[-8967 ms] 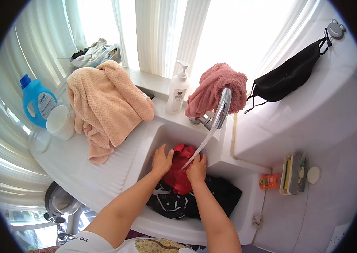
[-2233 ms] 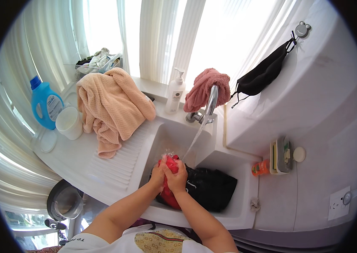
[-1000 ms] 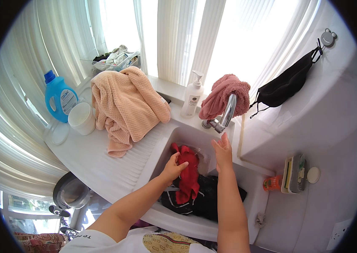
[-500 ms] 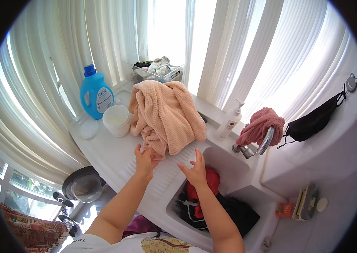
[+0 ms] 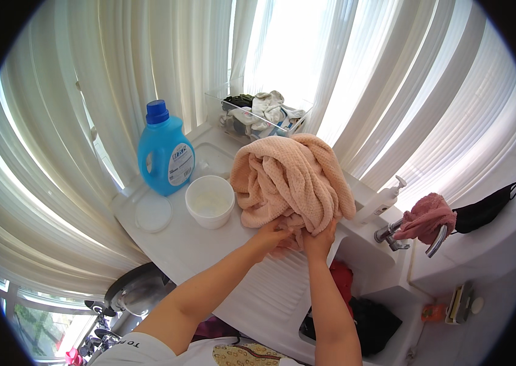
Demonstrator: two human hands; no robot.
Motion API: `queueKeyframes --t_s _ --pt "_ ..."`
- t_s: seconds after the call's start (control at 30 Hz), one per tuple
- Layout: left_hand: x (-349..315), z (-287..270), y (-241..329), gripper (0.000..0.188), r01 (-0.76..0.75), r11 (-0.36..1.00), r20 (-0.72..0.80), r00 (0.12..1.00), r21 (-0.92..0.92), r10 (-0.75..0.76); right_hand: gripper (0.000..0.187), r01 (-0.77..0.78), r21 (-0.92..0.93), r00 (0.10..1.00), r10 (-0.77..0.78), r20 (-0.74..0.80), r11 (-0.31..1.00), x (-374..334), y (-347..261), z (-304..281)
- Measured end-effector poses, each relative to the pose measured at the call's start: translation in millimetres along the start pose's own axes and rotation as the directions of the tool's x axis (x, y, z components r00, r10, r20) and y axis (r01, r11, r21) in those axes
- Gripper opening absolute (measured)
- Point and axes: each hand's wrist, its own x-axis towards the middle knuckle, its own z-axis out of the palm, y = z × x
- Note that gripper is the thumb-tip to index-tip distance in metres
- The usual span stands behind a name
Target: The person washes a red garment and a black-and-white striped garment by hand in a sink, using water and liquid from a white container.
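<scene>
Lying heaped on the white ribbed drainboard (image 5: 252, 287) beside the sink, the peach waffle-knit towel (image 5: 288, 180) is gripped at its lower edge by the left hand (image 5: 270, 235) and right hand (image 5: 321, 241), fingers closed into the fabric; a white plastic tub (image 5: 210, 201) stands just beside it.

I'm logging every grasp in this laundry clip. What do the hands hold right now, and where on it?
Both hands, left hand and right hand, grip the peach towel at its lower edge, where it is heaped on the white counter.

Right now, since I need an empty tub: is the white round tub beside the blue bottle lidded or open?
Open: the white tub stands upright, its lid lying flat beside it.
</scene>
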Motion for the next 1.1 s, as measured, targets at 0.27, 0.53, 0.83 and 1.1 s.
queueKeyframes --t_s 0.27,0.53,0.83,1.1 --pt "-78.2 -73.5 41.2 0.025 -0.274 0.371 -0.102 0.669 0.887 0.737 0.067 0.203 -0.014 0.966 -0.202 -0.159 0.979 -59.0 -15.9 -37.6" --pt "-81.8 -109.1 12.7 0.022 0.103 -0.179 0.085 0.588 0.978 0.804 0.035 0.363 0.245 0.923 -0.383 0.038 0.899 -79.4 -73.1 -16.1" --pt "-146.1 15.0 -14.0 0.010 -0.415 -0.376 0.559 0.646 0.829 0.520 0.019 0.636 0.191 0.759 -0.651 0.016 0.747 -66.8 -75.1 -128.6" --pt "-108.0 125.3 -45.1 0.012 -0.650 -0.431 0.780 0.522 0.626 0.345 0.014 0.336 -0.160 0.466 -0.016 0.885 0.928 -72.0 22.7 -151.6"
